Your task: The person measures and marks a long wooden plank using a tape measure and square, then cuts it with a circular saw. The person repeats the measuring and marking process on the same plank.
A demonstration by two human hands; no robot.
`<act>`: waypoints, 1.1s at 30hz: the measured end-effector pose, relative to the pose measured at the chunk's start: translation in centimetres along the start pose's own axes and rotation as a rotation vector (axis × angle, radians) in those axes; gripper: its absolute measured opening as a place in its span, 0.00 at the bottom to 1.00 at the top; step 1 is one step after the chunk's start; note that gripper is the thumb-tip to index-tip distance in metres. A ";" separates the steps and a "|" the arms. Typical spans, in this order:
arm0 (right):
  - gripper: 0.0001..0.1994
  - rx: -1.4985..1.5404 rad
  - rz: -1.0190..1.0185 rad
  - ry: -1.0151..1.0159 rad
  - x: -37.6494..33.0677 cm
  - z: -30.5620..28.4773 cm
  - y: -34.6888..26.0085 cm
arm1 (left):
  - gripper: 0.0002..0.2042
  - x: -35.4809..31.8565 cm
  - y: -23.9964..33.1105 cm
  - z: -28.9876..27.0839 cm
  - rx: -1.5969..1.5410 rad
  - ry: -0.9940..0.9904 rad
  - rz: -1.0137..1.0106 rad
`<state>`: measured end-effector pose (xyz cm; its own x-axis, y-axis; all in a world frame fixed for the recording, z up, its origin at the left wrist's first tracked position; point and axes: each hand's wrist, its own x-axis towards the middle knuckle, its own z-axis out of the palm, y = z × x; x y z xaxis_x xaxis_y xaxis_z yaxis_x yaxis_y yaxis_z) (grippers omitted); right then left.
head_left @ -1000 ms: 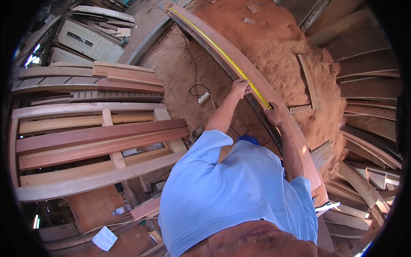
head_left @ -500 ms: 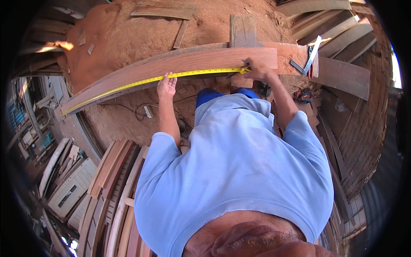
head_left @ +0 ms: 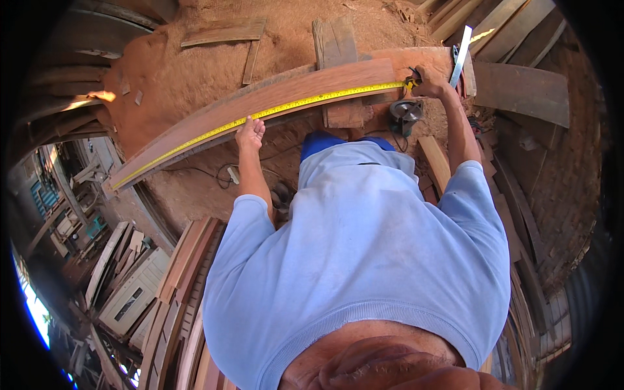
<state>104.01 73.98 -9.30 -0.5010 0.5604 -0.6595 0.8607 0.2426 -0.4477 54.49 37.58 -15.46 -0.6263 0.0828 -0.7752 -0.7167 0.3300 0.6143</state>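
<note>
A yellow tape measure blade [head_left: 312, 99] runs along a long reddish-brown plank [head_left: 338, 78], from its far left end to just past its right end. My right hand [head_left: 429, 83] is closed around the black-and-yellow tape case, beyond the plank's right end. My left hand [head_left: 251, 134] is at the plank's near edge, palm up with fingers loosely stretched, one fingertip touching the tape's edge. Beside my right hand stands a metal square [head_left: 461, 57], its lower part hidden by the hand. Below the tape case sits a circular saw [head_left: 406, 112].
The plank rests on another wide board [head_left: 429, 62] over wooden blocks [head_left: 343, 114]. Loose boards [head_left: 224, 31] lie on sawdust-covered ground. Stacked planks [head_left: 185, 260] stand at lower left, more boards [head_left: 520, 91] at right. A cable [head_left: 195, 170] crosses the ground.
My right hand has moved right with the tape case, drawing the blade past the plank's end. My left hand's fingers have curled slightly. The view has shifted, and the circular saw shows more fully.
</note>
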 end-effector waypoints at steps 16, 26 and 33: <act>0.30 0.112 0.003 -0.077 1.0 0.0 2.2 | 0.11 -0.6 -0.6 1.6 0.101 0.092 0.017; 0.31 0.239 0.037 -0.177 2.5 0.0 3.3 | 0.12 0.0 -0.7 1.6 0.129 0.117 0.016; 0.31 0.195 0.033 -0.205 2.6 -0.3 3.1 | 0.12 0.0 -0.7 1.6 0.144 0.129 0.019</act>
<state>105.44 76.47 -12.23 -0.4979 0.3888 -0.7752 0.8530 0.0586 -0.5185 55.52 38.82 -16.15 -0.6799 -0.0278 -0.7328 -0.6589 0.4618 0.5938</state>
